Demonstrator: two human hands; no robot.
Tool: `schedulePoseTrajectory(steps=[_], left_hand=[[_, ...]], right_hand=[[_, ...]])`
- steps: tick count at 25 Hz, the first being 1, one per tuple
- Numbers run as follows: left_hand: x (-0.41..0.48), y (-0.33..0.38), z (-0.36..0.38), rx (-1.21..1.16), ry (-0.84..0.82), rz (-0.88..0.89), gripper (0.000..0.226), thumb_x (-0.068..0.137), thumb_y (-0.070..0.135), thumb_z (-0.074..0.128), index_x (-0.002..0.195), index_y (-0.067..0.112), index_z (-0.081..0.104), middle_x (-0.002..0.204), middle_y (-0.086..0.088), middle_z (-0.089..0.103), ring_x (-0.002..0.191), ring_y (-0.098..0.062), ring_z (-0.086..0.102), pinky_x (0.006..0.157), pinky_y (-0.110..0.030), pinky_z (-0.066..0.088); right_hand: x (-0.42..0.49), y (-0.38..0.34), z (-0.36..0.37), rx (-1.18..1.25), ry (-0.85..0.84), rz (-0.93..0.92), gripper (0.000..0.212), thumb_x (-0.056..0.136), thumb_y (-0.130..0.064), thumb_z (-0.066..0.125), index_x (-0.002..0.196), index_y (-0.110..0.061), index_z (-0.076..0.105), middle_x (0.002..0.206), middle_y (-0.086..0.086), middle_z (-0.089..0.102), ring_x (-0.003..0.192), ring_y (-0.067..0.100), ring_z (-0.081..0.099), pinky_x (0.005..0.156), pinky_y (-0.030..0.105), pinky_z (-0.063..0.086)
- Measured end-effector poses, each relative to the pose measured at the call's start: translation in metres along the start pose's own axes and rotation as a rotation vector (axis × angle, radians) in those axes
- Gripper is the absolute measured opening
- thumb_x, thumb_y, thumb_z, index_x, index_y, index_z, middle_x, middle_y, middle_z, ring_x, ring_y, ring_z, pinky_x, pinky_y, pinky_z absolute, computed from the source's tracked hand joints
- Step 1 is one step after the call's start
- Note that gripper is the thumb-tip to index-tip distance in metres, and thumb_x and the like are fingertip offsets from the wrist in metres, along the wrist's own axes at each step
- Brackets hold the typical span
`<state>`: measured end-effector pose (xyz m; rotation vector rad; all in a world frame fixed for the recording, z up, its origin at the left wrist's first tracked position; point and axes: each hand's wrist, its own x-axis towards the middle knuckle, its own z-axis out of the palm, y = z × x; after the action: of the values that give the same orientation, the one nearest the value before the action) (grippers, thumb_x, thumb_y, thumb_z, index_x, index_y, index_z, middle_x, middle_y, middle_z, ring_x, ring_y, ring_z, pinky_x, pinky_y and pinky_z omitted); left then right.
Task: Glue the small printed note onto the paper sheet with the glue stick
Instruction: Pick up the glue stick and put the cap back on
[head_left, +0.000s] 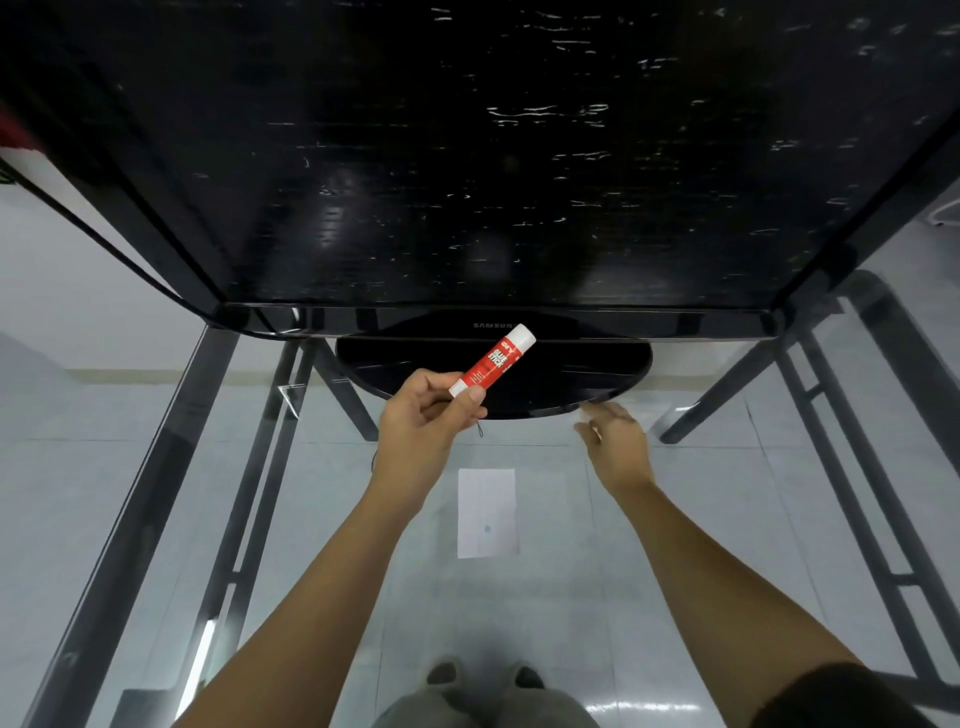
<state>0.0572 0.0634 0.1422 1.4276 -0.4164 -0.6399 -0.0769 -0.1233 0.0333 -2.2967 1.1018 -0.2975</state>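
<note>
Progress seems nil: left hand pinches the capped glue stick, right hand's fingers spread loose, paper sheet waits on the surface.

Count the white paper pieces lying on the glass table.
1: the white rectangular paper sheet lies on the glass table between the forearms, nearer than the round black monitor base. A smaller piece may be hidden by the right hand.

Monitor base blocks behind; tabletop around paper sheet free.
</note>
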Motion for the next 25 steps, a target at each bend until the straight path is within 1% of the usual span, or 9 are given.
schedulePoseTrajectory(steps=[2,3,6,8,11,14,17,20,25], left_hand=[[0.000,-0.005,-0.003,0.022,-0.022,-0.021,0.027,0.072,0.032,0.070,0.092,0.016,0.062,0.088,0.001,0.072,0.083,-0.020,0.070,0.073,-0.026,0.056],[-0.001,-0.008,-0.004,0.041,-0.032,-0.030,0.025,0.073,0.030,0.070,0.092,0.016,0.062,0.087,0.002,0.072,0.084,-0.021,0.070,0.075,-0.028,0.056],[-0.005,-0.015,-0.004,0.067,-0.041,-0.053,0.021,0.077,0.025,0.070,0.094,0.015,0.062,0.086,0.006,0.071,0.083,-0.020,0.070,0.075,-0.028,0.056],[-0.006,-0.017,-0.003,0.075,-0.051,-0.041,0.023,0.077,0.025,0.069,0.095,0.013,0.062,0.085,0.007,0.071,0.081,-0.018,0.070,0.071,-0.023,0.056],[-0.008,-0.016,-0.001,0.097,-0.068,-0.022,0.021,0.078,0.023,0.069,0.095,0.012,0.062,0.087,0.005,0.070,0.080,-0.016,0.070,0.070,-0.021,0.055],[-0.008,-0.012,-0.004,0.123,-0.092,-0.001,0.018,0.078,0.021,0.070,0.093,0.015,0.062,0.090,0.001,0.070,0.079,-0.017,0.070,0.071,-0.022,0.056],[-0.006,-0.009,-0.009,0.151,-0.119,0.017,0.014,0.079,0.019,0.072,0.090,0.017,0.063,0.092,-0.001,0.070,0.079,-0.017,0.069,0.070,-0.022,0.055],[-0.007,-0.007,-0.011,0.151,-0.112,0.026,0.014,0.078,0.018,0.072,0.089,0.018,0.063,0.093,-0.002,0.070,0.082,-0.016,0.069,0.070,-0.021,0.055],[-0.012,-0.006,-0.009,0.180,-0.119,0.041,0.017,0.079,0.019,0.071,0.092,0.013,0.062,0.093,-0.004,0.069,0.079,-0.013,0.068,0.071,-0.024,0.056]], right_hand=[[-0.004,-0.021,-0.005,0.317,0.094,0.007,0.031,0.089,-0.012,0.059,0.121,-0.009,0.059,0.115,0.009,0.060,0.096,0.016,0.061,0.087,0.015,0.045],[-0.007,-0.032,-0.009,0.476,0.095,0.019,0.031,0.089,-0.013,0.061,0.120,-0.014,0.060,0.112,0.004,0.062,0.093,0.007,0.062,0.084,0.009,0.043],[-0.018,-0.060,-0.021,0.847,-0.010,0.046,0.029,0.089,-0.025,0.060,0.116,-0.034,0.060,0.111,-0.015,0.064,0.102,-0.002,0.060,0.085,0.011,0.046],[-0.023,-0.070,-0.029,0.928,-0.058,0.018,0.029,0.089,-0.032,0.058,0.117,-0.037,0.058,0.116,-0.015,0.063,0.109,-0.001,0.057,0.090,0.016,0.047],[-0.026,-0.079,-0.040,0.953,-0.061,-0.020,0.029,0.091,-0.030,0.055,0.120,-0.033,0.057,0.119,-0.012,0.062,0.112,0.003,0.057,0.093,0.021,0.047],[-0.028,-0.086,-0.054,0.929,-0.041,-0.079,0.027,0.092,-0.023,0.055,0.117,-0.033,0.058,0.115,-0.011,0.063,0.108,0.001,0.058,0.087,0.017,0.047],[-0.028,-0.089,-0.065,0.844,-0.055,-0.136,0.031,0.092,-0.016,0.056,0.121,-0.023,0.057,0.115,0.002,0.062,0.101,0.003,0.060,0.081,0.016,0.049],[-0.031,-0.092,-0.069,0.793,-0.057,-0.162,0.031,0.092,-0.015,0.056,0.123,-0.019,0.057,0.116,0.006,0.061,0.101,0.005,0.060,0.086,0.019,0.049],[-0.040,-0.094,-0.068,0.740,-0.078,-0.163,0.031,0.091,-0.017,0.056,0.122,-0.017,0.057,0.113,0.008,0.061,0.100,0.006,0.059,0.082,0.016,0.050]])
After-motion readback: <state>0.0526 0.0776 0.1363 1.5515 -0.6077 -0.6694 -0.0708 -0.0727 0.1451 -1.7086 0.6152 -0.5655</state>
